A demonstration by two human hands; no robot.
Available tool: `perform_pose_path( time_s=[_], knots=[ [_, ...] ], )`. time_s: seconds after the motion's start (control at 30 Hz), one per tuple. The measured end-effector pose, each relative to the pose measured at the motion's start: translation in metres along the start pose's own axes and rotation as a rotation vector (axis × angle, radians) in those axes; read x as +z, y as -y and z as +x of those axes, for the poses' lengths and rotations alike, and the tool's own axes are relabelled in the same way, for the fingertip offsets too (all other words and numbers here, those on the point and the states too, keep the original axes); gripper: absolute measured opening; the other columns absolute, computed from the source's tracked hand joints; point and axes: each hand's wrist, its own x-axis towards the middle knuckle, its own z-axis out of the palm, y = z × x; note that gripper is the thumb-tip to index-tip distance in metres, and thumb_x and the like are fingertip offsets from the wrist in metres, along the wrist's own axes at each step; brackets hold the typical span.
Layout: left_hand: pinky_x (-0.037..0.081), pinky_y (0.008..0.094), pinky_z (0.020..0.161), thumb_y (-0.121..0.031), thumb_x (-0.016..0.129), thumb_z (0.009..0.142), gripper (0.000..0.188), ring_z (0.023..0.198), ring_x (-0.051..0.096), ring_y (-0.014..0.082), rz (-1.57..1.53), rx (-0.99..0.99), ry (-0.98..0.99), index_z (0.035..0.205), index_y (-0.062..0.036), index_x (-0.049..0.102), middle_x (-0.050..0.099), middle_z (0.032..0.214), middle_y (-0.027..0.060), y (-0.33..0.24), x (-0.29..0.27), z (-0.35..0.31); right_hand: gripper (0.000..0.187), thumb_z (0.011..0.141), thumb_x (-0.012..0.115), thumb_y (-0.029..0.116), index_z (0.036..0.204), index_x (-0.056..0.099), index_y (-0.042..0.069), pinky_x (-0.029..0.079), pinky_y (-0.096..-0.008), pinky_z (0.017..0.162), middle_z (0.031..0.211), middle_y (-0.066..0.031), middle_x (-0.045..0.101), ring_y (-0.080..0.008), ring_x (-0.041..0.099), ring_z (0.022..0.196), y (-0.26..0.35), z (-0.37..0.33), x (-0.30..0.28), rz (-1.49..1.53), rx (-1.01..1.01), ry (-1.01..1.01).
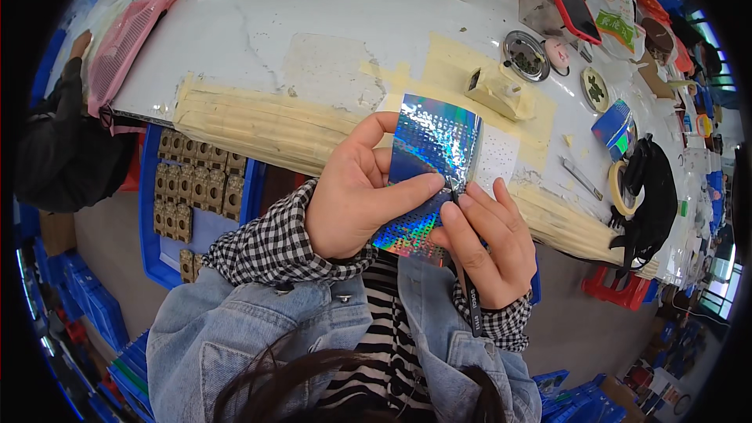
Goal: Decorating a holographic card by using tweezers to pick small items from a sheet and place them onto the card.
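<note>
A shiny blue holographic sheet point(439, 137), covered in rows of small marks, is held upright over the table's near edge. My left hand point(348, 204) grips its left side, thumb in front and fingers behind. In my right hand point(493, 251) are dark tweezers point(473, 309), handle pointing down toward my wrist. Their tips meet the sheet's face close to my left thumb; whether anything is pinched there is too small to tell. Just beyond the sheet's right edge lies a white sheet point(499, 153) dotted with small dark specks.
A tape-wrapped block point(500, 92) and a round metal dish point(526, 56) of small dark pieces stand beyond my hands. Right of them lie metal tweezers point(581, 178), a tape roll point(623, 188) and a black bag point(656, 204). Camouflage-patterned cases point(184, 184) fill a blue crate point(149, 247) at left, near another person point(59, 141).
</note>
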Motion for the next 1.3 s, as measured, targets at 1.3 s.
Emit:
perform_pose_path(
  time_s=[1.3],
  knots=[
    [0.053, 0.0309, 0.085, 0.008, 0.061, 0.085, 0.047, 0.095, 0.066, 0.019, 0.1, 0.158, -0.197, 0.127, 0.0028, 0.038, 0.067, 0.104, 0.0156, -0.006, -0.015, 0.022, 0.026, 0.071, 0.078, 0.015, 0.095, 0.07, 0.008, 0.052, -0.048, 0.089, 0.093, -0.009, 0.068, -0.0262, 0.065, 0.096, -0.049, -0.049, 0.001, -0.191, 0.244, 0.062]
  ],
)
